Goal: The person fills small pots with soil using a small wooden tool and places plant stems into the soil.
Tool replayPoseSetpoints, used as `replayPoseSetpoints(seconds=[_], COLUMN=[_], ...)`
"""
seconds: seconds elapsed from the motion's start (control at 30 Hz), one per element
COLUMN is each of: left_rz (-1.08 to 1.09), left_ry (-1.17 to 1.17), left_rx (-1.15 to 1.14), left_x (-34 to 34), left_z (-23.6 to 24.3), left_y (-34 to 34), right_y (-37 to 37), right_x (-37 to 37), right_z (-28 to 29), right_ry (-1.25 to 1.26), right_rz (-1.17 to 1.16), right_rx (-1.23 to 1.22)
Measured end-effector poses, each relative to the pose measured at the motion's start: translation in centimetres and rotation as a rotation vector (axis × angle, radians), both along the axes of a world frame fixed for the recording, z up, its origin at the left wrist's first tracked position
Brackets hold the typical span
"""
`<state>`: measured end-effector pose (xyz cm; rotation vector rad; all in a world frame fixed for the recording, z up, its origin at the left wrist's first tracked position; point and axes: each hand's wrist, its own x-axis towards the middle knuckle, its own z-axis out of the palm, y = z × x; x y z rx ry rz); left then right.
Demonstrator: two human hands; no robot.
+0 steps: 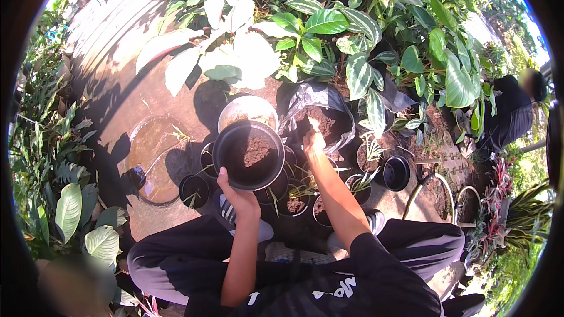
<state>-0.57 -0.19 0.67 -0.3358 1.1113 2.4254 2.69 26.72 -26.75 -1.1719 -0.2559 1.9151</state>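
Note:
My left hand (239,198) grips the lower rim of a round black plant pot (222,167), its thumb over the edge. Dark soil (252,154) lies inside the tilted pot. To the right, my right hand (315,141) reaches into an open black plastic bag (348,141) of soil. Its fingers look curled together against the soil, and bright sun washes them out. Whatever they may hold cannot be made out. Partly hidden behind the held pot is a white bucket (248,105).
Several small pots with seedlings stand before my crossed legs, one of them a black pot (194,191). Another black pot (396,173) is at the right. A shallow round basin (154,161) lies left. Leafy plants (364,29) crowd the far side. Another person (508,108) is at far right.

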Motion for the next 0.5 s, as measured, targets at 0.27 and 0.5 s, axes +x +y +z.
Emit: replayPoseSetpoints(seconds=[0.27,0.5], left_rz=[-0.004,0.007], left_ry=[0.015,0.008], left_rx=[-0.015,0.003], left_x=[-0.1,-0.1], left_z=[-0.3,0.1], left_y=[-0.9,-0.7], right_y=[-0.6,0.4], right_x=[-1.6,-0.7], right_z=[1.5,1.1], right_ry=[0.13,0.114], right_rz=[0.12,0.119], right_rx=[-0.032,-0.046])
